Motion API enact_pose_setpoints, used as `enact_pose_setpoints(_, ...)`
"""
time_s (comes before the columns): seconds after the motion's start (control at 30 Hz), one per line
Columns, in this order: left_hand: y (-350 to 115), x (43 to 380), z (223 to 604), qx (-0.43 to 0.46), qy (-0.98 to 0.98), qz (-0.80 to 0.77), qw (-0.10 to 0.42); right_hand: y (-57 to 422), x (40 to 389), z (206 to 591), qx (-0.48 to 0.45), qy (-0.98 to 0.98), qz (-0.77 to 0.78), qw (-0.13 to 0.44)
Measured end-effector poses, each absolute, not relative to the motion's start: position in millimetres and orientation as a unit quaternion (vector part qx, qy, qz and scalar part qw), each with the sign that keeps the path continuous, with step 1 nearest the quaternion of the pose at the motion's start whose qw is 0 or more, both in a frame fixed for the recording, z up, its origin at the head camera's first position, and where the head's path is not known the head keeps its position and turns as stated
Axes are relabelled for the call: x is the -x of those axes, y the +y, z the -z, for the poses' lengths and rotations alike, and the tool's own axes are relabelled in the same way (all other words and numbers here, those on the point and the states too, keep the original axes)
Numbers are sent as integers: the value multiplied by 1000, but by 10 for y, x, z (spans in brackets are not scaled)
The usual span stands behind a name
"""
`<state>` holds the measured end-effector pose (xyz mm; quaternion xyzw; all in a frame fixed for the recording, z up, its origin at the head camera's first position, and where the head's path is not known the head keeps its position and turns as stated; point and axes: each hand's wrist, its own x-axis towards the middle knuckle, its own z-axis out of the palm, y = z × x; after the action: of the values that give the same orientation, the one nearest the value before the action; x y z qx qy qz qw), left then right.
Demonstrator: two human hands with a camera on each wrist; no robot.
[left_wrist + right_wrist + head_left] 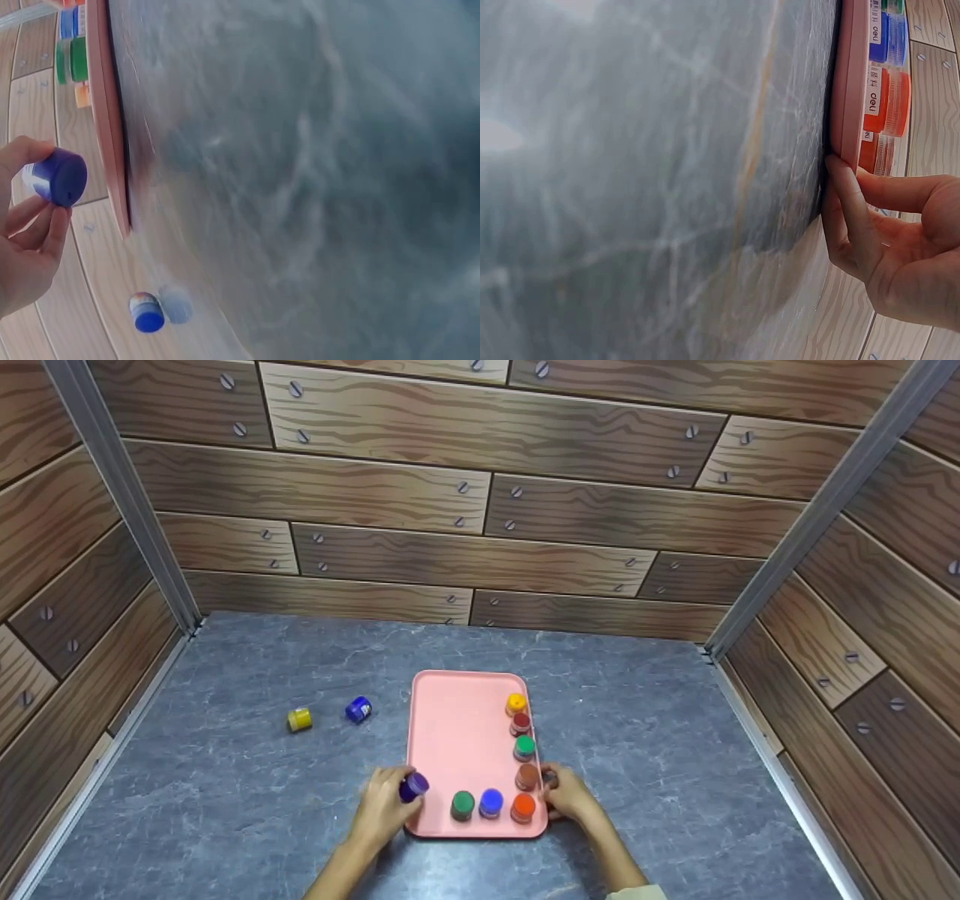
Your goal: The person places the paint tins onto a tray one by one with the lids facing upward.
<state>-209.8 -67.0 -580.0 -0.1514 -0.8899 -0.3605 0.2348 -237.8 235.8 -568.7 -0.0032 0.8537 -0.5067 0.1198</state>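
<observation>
My left hand (381, 808) pinches a purple paint jar (414, 786) between thumb and fingers, tilted over the left edge of a pink tray (461, 735) near its front corner. The left wrist view shows the same purple jar (64, 178) beside the tray rim. At the tray's right side, my right hand (570, 793) grips the rim, thumb and fingertips right at it in the right wrist view. Along the tray's front stand a dark green jar (463, 805), a blue jar (491, 803) and an orange-red jar (523, 808).
Up the tray's right side run a brown jar (527, 777), a green jar (524, 748), a dark red jar (520, 724) and a yellow-orange jar (515, 704). Left of the tray, a dark blue jar (358, 709) and a yellow jar (299, 720) lie on the grey marbled table (247, 787).
</observation>
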Motion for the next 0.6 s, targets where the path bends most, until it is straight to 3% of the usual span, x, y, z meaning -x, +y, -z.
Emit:
enact_pose_setpoints(0.43, -580, 2076, 5851, 185, -889, 370, 197, 2353, 2388, 5700, 3, 855, 503, 124)
enact_pose_setpoints(0.6, -552, 2074, 5832, 192, -889, 384, 159, 2348, 2399, 5695, -2, 861, 494, 119)
